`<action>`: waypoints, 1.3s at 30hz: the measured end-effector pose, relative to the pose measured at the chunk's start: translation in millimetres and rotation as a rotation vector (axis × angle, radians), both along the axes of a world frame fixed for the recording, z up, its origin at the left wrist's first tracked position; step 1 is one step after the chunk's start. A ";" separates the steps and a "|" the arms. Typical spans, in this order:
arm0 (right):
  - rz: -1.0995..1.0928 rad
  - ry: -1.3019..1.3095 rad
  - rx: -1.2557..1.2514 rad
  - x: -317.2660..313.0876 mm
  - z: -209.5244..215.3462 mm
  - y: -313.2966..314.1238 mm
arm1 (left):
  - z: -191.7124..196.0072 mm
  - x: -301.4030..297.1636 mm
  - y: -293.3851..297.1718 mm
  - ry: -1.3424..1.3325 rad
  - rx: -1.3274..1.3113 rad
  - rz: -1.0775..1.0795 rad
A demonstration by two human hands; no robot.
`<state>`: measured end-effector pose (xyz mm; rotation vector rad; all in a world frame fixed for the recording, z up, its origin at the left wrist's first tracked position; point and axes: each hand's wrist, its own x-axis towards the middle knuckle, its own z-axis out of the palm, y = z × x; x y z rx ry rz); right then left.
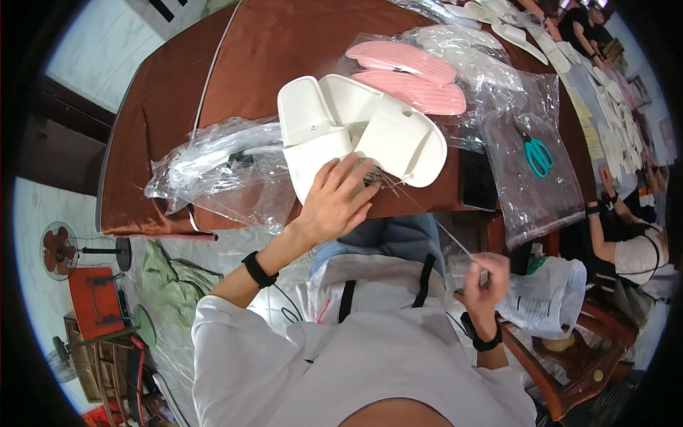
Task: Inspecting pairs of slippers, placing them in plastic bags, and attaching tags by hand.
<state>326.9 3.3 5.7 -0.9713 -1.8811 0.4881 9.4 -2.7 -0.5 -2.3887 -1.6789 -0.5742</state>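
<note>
A pair of white slippers (398,139) with wide straps lies at the table's near edge, soles spread apart. My left hand (338,196) rests on the nearer part of the slippers, its fingers spread. Under and beside its fingertips is a small tangle of thin brownish strands (380,178); exactly what they are is too small to tell. My right hand (487,277) is closed in a pinch, off the table edge to the right. Between its fingers is a thin silver needle-like rod (455,240), from which a fine thread runs up to the slipper strap.
Pink insoles (409,78) and clear plastic bags (220,167) lie around the slippers on the brown-covered table (249,57). Teal-handled scissors (537,155) and a black phone (477,179) are at the right. A wooden chair (597,341) holds a white bag (544,295). Other people sit at far right.
</note>
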 end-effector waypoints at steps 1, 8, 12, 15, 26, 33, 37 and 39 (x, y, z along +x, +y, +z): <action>-0.031 0.074 -0.036 2.5 5.5 -1.3 | -0.3 0.1 0.2 0.003 0.003 0.009; 0.040 0.849 -0.213 -9.9 51.9 4.2 | -1.9 -0.4 -3.3 0.024 -0.012 0.011; -0.068 0.850 -0.105 -7.1 74.6 7.7 | -1.3 1.6 -1.8 0.030 -0.009 -0.003; -0.024 0.915 -0.051 11.6 84.6 0.5 | -1.3 0.8 -3.7 0.044 -0.013 0.000; 0.526 1.368 -0.352 16.1 132.0 -9.8 | 36.1 30.4 -14.3 -0.346 -0.103 -0.113; 0.686 0.694 -1.004 -87.9 85.9 -4.7 | 71.1 70.6 -45.2 -1.527 -0.635 -0.332; 0.582 0.609 -0.990 -104.4 79.5 -3.9 | 53.1 61.5 -45.1 -1.731 -0.407 -0.216; 0.597 0.507 -1.102 -102.0 68.5 1.5 | 47.0 50.6 -47.3 -1.676 -0.439 -0.167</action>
